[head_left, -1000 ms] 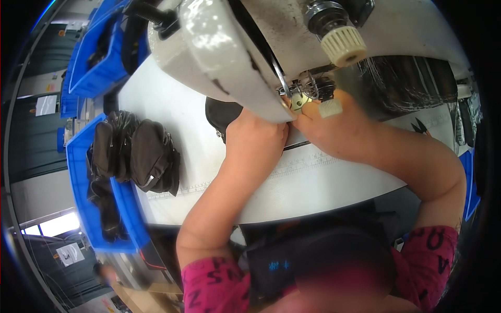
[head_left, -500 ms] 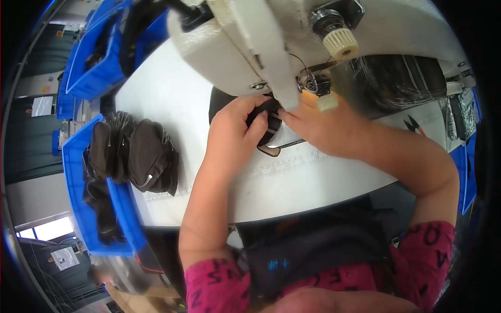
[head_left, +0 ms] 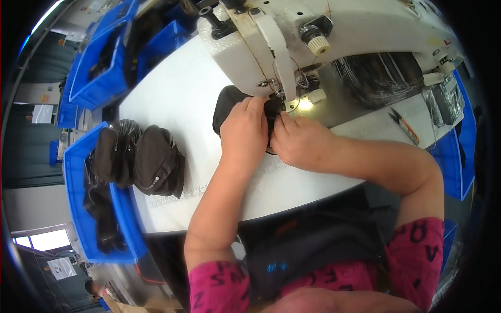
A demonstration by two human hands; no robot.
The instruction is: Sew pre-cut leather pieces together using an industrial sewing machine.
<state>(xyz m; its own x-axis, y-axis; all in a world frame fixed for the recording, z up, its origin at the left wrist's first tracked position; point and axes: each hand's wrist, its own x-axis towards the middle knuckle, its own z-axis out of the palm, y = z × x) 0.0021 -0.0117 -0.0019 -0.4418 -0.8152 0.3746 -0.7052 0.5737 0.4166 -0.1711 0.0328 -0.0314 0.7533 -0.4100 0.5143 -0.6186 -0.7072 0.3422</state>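
Observation:
A white sewing machine (head_left: 250,57) reaches over the table from the far right. Under its needle area lies a black fabric piece (head_left: 225,107), partly covered by both hands. My left hand (head_left: 244,128) grips the piece from the left, its fingers bent and pressed onto the cloth close to the presser foot. From the right, my right hand (head_left: 302,140) pinches the same piece just below the foot, with thumb and fingers together. A small lamp lights the spot beside the needle. The fingertips and the part of the fabric between them are partly hidden.
Black zippered pouches (head_left: 156,161) sit on the white table (head_left: 195,148) at the left, by a blue bin (head_left: 78,224) with more black pieces. Orange-handled thread snips (head_left: 404,126) lie at the right. A plastic-wrapped black bundle (head_left: 378,78) rests behind the machine arm.
My right hand has moved from beside the machine's lamp toward me and left, closing on the fabric near my left hand. The view has shifted, showing more of the machine.

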